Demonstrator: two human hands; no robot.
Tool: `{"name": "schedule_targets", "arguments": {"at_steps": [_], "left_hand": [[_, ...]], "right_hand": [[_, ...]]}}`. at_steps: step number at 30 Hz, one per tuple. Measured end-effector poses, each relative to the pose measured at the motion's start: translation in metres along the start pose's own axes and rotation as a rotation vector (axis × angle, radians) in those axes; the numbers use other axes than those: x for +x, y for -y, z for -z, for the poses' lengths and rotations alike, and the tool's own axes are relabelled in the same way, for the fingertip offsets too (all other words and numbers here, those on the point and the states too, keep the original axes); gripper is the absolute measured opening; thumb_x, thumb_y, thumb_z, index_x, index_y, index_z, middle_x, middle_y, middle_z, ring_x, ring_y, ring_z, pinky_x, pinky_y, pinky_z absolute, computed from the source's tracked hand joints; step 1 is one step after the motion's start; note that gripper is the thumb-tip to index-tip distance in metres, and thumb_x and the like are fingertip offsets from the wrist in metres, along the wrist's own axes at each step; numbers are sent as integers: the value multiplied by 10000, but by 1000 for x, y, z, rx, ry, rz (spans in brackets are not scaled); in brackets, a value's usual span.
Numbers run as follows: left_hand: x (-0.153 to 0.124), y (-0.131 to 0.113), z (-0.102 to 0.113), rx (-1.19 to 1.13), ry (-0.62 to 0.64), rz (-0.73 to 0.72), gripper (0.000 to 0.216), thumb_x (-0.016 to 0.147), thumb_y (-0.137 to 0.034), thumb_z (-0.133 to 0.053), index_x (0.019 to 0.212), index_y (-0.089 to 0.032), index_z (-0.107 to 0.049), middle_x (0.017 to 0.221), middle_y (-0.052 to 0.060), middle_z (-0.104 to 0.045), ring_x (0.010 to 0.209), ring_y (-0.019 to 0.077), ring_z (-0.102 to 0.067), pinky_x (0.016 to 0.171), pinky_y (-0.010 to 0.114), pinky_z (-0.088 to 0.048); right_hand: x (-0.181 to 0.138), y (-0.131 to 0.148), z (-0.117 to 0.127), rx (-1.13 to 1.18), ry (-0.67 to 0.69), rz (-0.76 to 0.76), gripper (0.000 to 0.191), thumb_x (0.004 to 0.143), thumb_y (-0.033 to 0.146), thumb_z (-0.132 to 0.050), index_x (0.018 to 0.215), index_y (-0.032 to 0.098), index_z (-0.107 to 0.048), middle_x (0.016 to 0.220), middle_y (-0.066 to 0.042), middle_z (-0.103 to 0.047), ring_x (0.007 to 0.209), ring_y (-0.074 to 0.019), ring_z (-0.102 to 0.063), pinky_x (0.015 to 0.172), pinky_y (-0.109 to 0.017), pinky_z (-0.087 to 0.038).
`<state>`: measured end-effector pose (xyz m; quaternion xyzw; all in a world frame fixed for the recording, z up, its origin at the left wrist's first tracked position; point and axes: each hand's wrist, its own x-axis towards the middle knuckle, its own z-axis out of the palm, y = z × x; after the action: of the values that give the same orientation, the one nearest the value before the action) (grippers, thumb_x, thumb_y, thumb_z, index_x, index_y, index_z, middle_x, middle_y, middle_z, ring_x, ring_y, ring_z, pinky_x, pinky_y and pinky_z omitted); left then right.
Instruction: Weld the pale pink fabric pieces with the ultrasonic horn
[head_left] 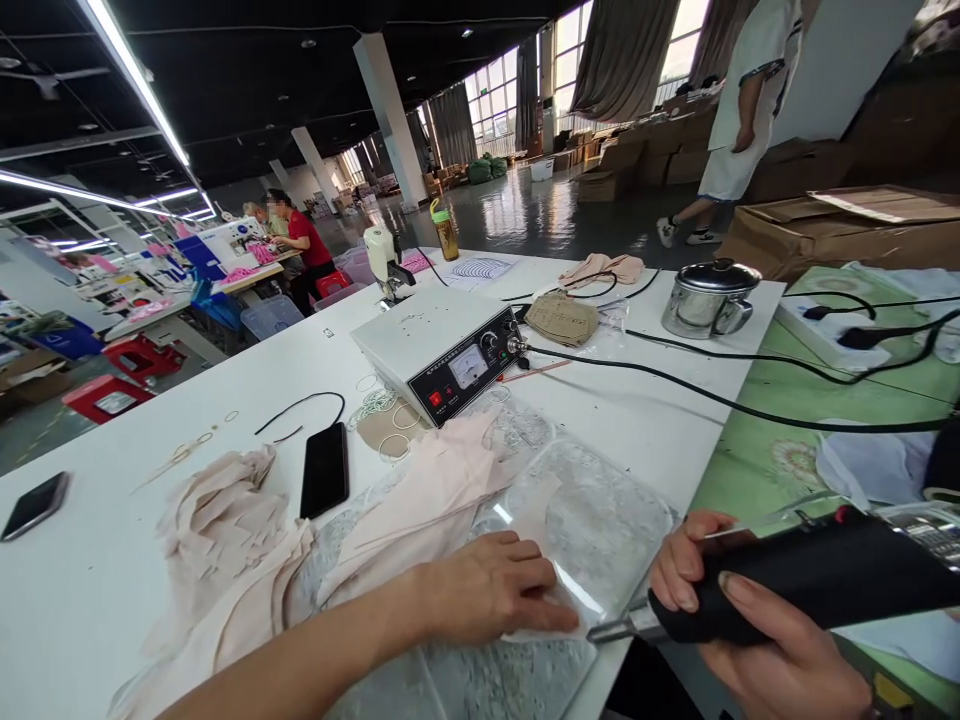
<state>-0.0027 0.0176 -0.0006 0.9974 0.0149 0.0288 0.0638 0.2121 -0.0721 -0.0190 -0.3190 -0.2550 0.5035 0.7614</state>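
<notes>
My left hand [491,585] lies flat, fingers together, pressing a strip of pale pink fabric [420,510] onto a clear plastic sheet [600,510] at the table's near edge. My right hand [757,640] grips a black handheld tool [817,580]; its metal tip [611,630] points left and meets the fabric edge just beyond my left fingertips. A black cable [712,400] runs across the table from a white control box [442,345] with a dial and a red switch.
A heap of pink fabric pieces [225,530] lies at left beside a black phone [325,468]; another phone [34,505] is farther left. A steel pot [709,297], a bottle [445,230] and small rings [382,410] stand farther back. One person sits at a far bench, another walks at right.
</notes>
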Motion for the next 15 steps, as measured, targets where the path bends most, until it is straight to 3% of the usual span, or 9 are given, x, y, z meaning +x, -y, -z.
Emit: {"name": "schedule_targets", "arguments": {"at_steps": [15], "left_hand": [[0, 4, 0, -41, 55, -4, 238, 915, -171, -568, 1098, -306, -639, 837, -4, -546, 758, 120, -475, 712, 257, -350]], "right_hand": [[-1, 7, -7, -48, 6, 48, 218, 703, 380, -703, 824, 220, -620, 600, -7, -474, 446, -142, -429, 397, -283, -431]]}}
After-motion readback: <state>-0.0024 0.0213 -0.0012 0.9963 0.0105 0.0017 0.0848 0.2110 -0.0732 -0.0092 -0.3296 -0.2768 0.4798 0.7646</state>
